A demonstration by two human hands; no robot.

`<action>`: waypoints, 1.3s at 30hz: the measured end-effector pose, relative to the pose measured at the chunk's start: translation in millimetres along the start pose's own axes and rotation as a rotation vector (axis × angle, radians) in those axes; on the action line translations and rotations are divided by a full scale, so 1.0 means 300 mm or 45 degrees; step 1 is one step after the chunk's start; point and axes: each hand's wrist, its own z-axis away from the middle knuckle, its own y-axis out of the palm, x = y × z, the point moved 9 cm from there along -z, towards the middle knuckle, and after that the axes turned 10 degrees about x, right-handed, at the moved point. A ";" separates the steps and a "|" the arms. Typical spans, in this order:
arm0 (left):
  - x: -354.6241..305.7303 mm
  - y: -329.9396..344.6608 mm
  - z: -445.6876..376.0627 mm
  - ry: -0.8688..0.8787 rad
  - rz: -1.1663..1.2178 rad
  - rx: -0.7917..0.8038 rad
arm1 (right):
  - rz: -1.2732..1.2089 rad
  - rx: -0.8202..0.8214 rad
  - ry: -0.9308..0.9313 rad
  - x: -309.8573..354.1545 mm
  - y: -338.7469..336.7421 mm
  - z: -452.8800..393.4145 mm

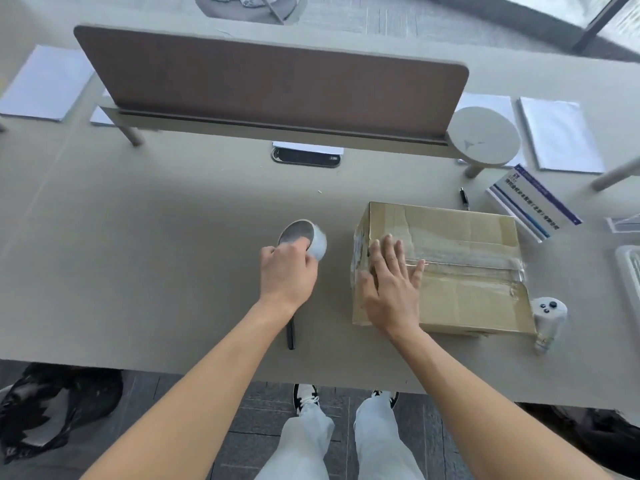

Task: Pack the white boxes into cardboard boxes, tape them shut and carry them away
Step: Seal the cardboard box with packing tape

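Right hand [389, 282]: fingers spread flat on closed cardboard box [446, 268], likely smoothing its tape seam; left hand [287, 268], well apart beside it, grips tape roll [304, 239] on table [138, 271].

Soft even daylight, faint blur, wide-angle edge bending

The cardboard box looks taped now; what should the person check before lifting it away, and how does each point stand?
1. Flaps closed: the cardboard box lies flat on top, ok.
2. Tape along the seam: ok on top; the far end cannot tell.
3. Right hand pressing the tape with straight fingers: ok.
4. Left hand free: not ok, it grips the tape roll.
5. Clear lifting room: not ok, a white controller sits beside the box corner.
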 end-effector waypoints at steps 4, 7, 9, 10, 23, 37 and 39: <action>-0.178 -0.065 0.103 0.131 0.224 0.008 | -0.885 0.028 0.053 -0.046 -0.121 0.014; -0.314 -0.086 0.139 0.226 0.320 0.067 | -1.300 -0.021 0.079 -0.089 -0.277 0.059; -0.421 -0.099 0.155 0.312 0.345 0.115 | -1.336 -0.027 0.021 -0.119 -0.375 0.091; -0.475 -0.101 0.161 0.356 0.346 0.146 | -1.335 -0.009 -0.020 -0.131 -0.417 0.109; -0.989 0.005 0.236 0.581 0.191 0.436 | -1.357 -0.240 -0.130 -0.559 -0.653 0.340; -1.126 0.170 0.270 0.656 0.305 0.652 | -1.357 -0.161 -0.043 -0.780 -0.593 0.374; -1.121 0.194 0.265 0.647 0.243 0.649 | -1.324 -0.141 -0.011 -0.792 -0.567 0.371</action>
